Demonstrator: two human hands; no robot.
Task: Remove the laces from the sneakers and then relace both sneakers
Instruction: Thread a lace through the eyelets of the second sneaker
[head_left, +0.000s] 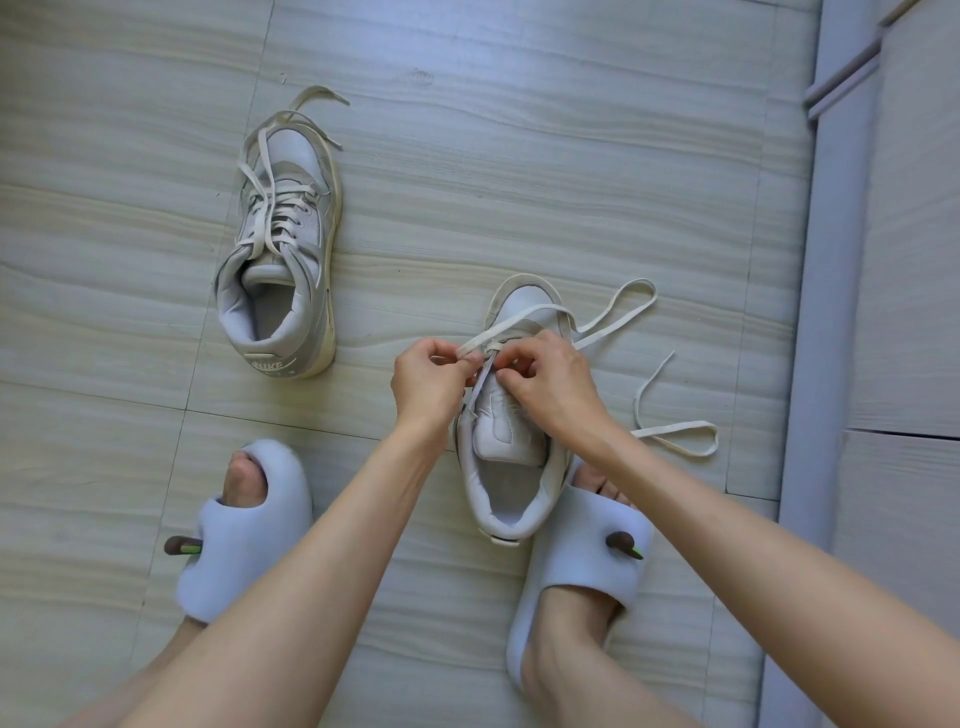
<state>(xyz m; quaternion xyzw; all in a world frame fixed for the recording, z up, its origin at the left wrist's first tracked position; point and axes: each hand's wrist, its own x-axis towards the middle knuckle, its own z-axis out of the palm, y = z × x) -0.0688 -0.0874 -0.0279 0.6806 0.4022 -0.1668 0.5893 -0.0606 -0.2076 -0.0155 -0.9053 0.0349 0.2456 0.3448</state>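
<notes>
Below, in the head view, a pale tiled floor (519, 156) is seen. The near sneaker (511, 467) rests by the right slipper (587, 551). Its loose lace (618, 312) is pinched by the curled fingers of the left hand (428, 376) and the right hand (550, 384). The far sneaker (283, 244), still laced, lies well apart.

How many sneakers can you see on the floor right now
2. One sneaker stands alone on the floor at upper left, laced but untied. The other sneaker is near the person, partly hidden by the left hand and right hand working its lace.
</notes>
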